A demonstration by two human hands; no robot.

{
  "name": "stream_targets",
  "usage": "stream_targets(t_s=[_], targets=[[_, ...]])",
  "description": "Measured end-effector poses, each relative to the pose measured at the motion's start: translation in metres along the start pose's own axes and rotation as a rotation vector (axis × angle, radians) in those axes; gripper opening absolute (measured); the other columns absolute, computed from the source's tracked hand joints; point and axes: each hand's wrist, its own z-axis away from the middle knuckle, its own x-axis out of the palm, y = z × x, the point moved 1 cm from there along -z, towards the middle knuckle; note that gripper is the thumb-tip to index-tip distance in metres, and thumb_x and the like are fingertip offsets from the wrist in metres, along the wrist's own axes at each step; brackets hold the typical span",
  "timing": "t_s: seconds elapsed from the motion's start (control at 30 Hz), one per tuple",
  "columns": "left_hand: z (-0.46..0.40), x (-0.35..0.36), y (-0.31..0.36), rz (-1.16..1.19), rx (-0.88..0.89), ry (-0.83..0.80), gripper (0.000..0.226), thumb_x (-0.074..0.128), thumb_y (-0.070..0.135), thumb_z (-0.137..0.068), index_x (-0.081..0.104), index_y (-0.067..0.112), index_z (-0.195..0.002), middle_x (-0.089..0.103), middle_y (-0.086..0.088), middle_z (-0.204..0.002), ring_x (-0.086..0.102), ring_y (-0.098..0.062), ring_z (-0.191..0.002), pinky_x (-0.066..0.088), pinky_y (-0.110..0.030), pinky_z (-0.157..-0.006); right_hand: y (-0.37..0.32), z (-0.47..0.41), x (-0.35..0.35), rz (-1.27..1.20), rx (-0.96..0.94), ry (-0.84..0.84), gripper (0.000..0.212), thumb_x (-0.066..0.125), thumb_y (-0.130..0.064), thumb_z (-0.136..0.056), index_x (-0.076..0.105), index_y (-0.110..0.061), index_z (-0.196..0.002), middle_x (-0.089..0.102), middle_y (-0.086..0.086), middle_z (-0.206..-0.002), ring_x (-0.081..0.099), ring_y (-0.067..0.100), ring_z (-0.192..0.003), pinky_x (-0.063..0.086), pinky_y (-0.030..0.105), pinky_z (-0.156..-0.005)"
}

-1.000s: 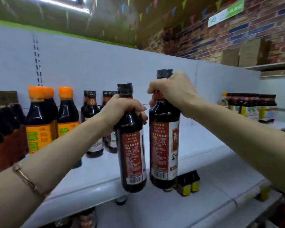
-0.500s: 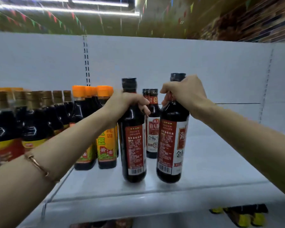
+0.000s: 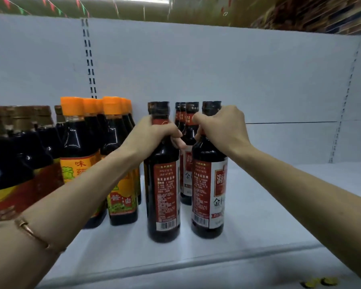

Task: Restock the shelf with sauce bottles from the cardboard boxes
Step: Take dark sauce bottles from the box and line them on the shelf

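Two dark sauce bottles with red-and-white labels stand side by side on the white shelf [image 3: 258,230]. My left hand [image 3: 154,136] grips the neck of the left bottle [image 3: 165,197]. My right hand [image 3: 223,128] grips the neck of the right bottle [image 3: 208,197]. Both bottles are upright, their bases on or just above the shelf board. Behind them stands a short row of matching black-capped bottles [image 3: 187,122]. No cardboard box is in view.
Orange-capped sauce bottles [image 3: 75,147] stand left of my hands, with gold-capped dark bottles [image 3: 13,155] further left. The white back panel [image 3: 238,80] rises behind. Shelf board stretches to the right. Yellow caps [image 3: 319,282] show on the level below.
Both bottles have moved from in front of the shelf edge inward and down onto the shelf. The view has swung left and closer.
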Motion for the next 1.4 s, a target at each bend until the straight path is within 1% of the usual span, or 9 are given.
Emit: stream_targets(t_s=[0.13, 0.37, 0.5, 0.77, 0.9, 1.03, 1.13, 1.27, 1.4], targets=[[0.000, 0.002, -0.004, -0.093, 0.093, 0.149, 0.009, 0.068, 0.017, -0.081, 0.062, 0.017, -0.075, 0.070, -0.006, -0.078, 0.069, -0.016, -0.076, 0.054, -0.043, -0.083, 0.005, -0.006, 0.006, 0.008, -0.006, 0.021, 0.038, 0.059, -0.037, -0.074, 0.068, -0.004, -0.057, 0.069, 0.002, -0.057, 0.067, 0.023, -0.061, 0.057, 0.046, -0.065], [0.006, 0.005, -0.005, -0.176, 0.252, 0.398, 0.046, 0.074, 0.037, -0.077, 0.048, 0.013, -0.106, 0.060, 0.012, -0.081, 0.062, 0.009, -0.073, 0.047, -0.009, -0.061, 0.005, -0.007, 0.014, -0.098, -0.021, 0.029, 0.027, 0.065, -0.027, -0.082, 0.069, -0.006, -0.066, 0.070, -0.001, -0.059, 0.068, 0.015, -0.061, 0.058, 0.041, -0.069], [0.010, 0.006, -0.005, -0.160, 0.271, 0.456, 0.057, 0.072, 0.046, -0.070, 0.053, 0.011, -0.111, 0.067, 0.010, -0.089, 0.066, 0.003, -0.080, 0.050, -0.011, -0.067, 0.006, -0.001, 0.011, -0.220, -0.048, -0.076, 0.030, 0.063, -0.035, -0.088, 0.065, -0.006, -0.080, 0.070, 0.001, -0.060, 0.069, 0.013, -0.061, 0.058, 0.038, -0.073], [0.021, 0.011, -0.003, -0.388, 0.226, 0.526, 0.040, 0.062, 0.046, -0.085, 0.061, 0.022, -0.118, 0.065, 0.015, -0.103, 0.059, 0.011, -0.095, 0.048, -0.008, -0.078, 0.013, 0.007, 0.011, -0.374, -0.018, -0.160, 0.018, 0.048, -0.033, -0.092, 0.054, -0.015, -0.092, 0.069, 0.003, -0.075, 0.067, 0.023, -0.077, 0.053, 0.044, -0.078], [0.022, 0.010, -0.001, -0.525, 0.184, 0.556, 0.038, 0.059, 0.047, -0.088, 0.063, 0.023, -0.117, 0.058, 0.003, -0.105, 0.056, -0.010, -0.097, 0.047, -0.020, -0.079, 0.020, 0.005, 0.015, -0.380, -0.056, -0.166, 0.017, 0.049, -0.034, -0.094, 0.054, -0.017, -0.094, 0.068, 0.003, -0.078, 0.065, 0.022, -0.078, 0.053, 0.048, -0.081], [0.023, 0.011, 0.006, -0.567, 0.102, 0.577, 0.042, 0.061, 0.045, -0.088, 0.061, 0.019, -0.121, 0.062, 0.002, -0.108, 0.058, -0.014, -0.100, 0.049, -0.026, -0.084, 0.023, 0.008, 0.015, -0.355, -0.064, -0.167, 0.024, 0.048, -0.042, -0.096, 0.052, -0.019, -0.102, 0.067, -0.003, -0.082, 0.064, 0.020, -0.084, 0.051, 0.047, -0.084], [0.034, 0.021, 0.000, -0.453, 0.009, 0.570, 0.052, 0.057, 0.043, -0.091, 0.046, 0.019, -0.136, 0.058, 0.007, -0.118, 0.055, -0.008, -0.109, 0.046, -0.018, -0.088, 0.024, 0.018, 0.009, -0.297, -0.085, -0.180, 0.028, 0.050, -0.043, -0.097, 0.049, -0.018, -0.111, 0.063, -0.006, -0.085, 0.062, 0.016, -0.085, 0.050, 0.038, -0.082], [0.069, 0.056, -0.028, -0.415, -0.141, 0.556, 0.085, 0.052, 0.056, -0.086, 0.006, 0.028, -0.152, 0.024, -0.002, -0.150, 0.026, -0.015, -0.138, 0.025, -0.036, -0.112, 0.039, 0.038, -0.002, -0.334, -0.054, -0.331, 0.042, 0.059, -0.042, -0.093, 0.044, -0.026, -0.129, 0.059, -0.012, -0.107, 0.059, 0.010, -0.103, 0.046, 0.028, -0.086], [0.092, 0.070, -0.045, -0.471, -0.164, 0.596, 0.106, 0.073, 0.047, -0.076, -0.001, 0.034, -0.151, 0.022, 0.000, -0.142, 0.028, -0.016, -0.132, 0.031, -0.036, -0.106, 0.052, 0.045, -0.011, -0.298, -0.065, -0.479, 0.059, 0.064, -0.037, -0.089, 0.036, -0.030, -0.140, 0.046, -0.005, -0.137, 0.049, 0.015, -0.125, 0.043, 0.043, -0.105]])
